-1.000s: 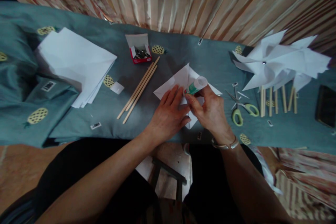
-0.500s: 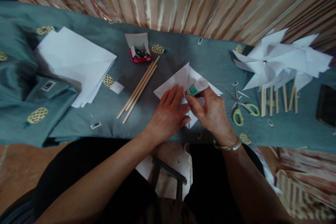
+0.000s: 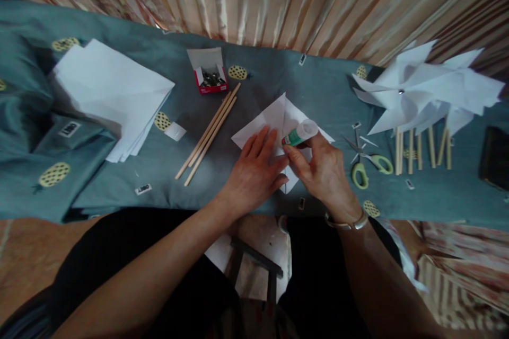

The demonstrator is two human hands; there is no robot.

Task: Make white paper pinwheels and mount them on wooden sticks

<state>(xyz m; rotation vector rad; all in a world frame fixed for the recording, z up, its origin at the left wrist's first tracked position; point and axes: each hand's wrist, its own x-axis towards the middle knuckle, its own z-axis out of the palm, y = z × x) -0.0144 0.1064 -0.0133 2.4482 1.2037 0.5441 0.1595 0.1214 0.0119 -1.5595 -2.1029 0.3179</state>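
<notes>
A white paper square with crease lines lies in front of me, one corner pointing away. My left hand rests flat on its left half, fingers spread. In my right hand is a glue stick with a green label and a clear end, held tilted. Its lower end meets the paper near the middle, though the exact contact is hidden by my fingers. Just right of that hand lie scissors with green handles, their blades apart.
Wooden sticks and a red box of metal fasteners lie to the left, beyond them a stack of white paper. At right are paper pinwheels on sticks and a dark object. A patterned green cloth covers the table.
The glue stick and my right hand have shifted very slightly to the right over the paper. My left hand stays in place on the sheet.
</notes>
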